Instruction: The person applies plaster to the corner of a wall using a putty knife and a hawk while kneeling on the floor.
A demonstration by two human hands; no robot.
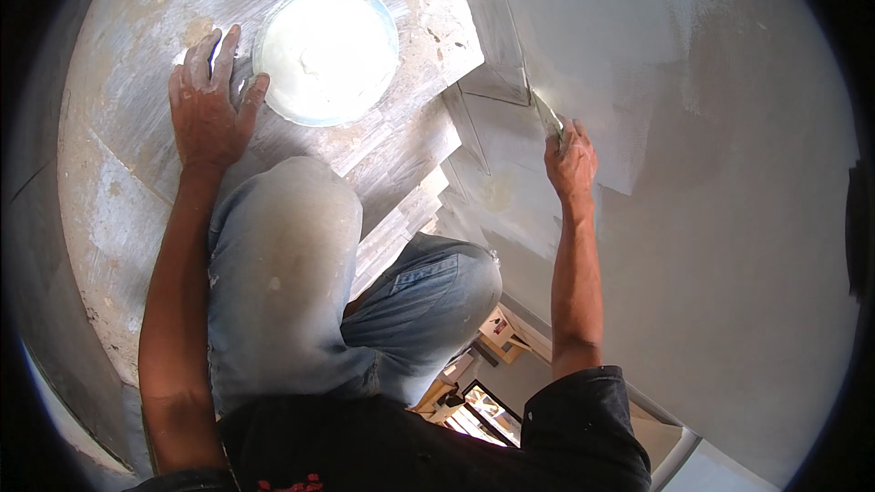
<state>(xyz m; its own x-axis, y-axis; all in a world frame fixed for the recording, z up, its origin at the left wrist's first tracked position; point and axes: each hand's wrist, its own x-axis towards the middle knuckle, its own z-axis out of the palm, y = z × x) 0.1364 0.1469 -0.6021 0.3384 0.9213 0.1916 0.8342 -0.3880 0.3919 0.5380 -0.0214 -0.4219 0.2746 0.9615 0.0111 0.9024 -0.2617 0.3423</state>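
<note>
My right hand (573, 164) grips a putty knife (548, 113), its blade slanting up and left to the grey wall beside the stair trim. Pale, smeared patches mark the wall (729, 219) around it. On the left, my left hand (208, 120) is open with fingers spread over the dusty, wood-look landing. Its thumb reaches the near left side of a round bucket (396, 47); whether it touches the rim I cannot tell. White paste (326, 55), very bright in the light, fills the bucket.
Wood-look steps (401, 219) descend between my bent knees (287, 282) and the wall. Grey trim (497, 27) follows the stair edge. Far below, a framed glass opening (490, 415) and some wooden furniture (499, 333) show. A wall also curves along the left side.
</note>
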